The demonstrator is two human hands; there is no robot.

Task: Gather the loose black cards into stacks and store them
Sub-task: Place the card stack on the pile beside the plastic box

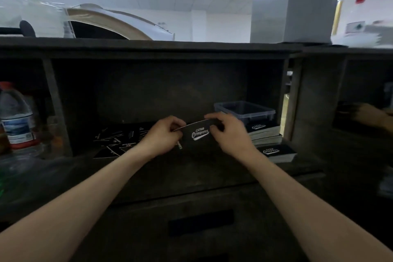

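Squaring a small stack of black cards (196, 134) at frame centre, both hands' fingers pinching its ends | finished stacks (269, 134) at right | loose cards (119, 140) remain left-centre.

shelf (191, 168) middle open-ish | loose cards (119, 140) sprawl left | card stacks (265, 134) plus plastic bin (244, 110) crowd the right | top board (148, 49) caps it overhead

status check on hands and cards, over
Pinching held cards: left hand and right hand, one end each. Heap of loose cards left; finished stacks right by blue bin. Nothing blocking the stacks.
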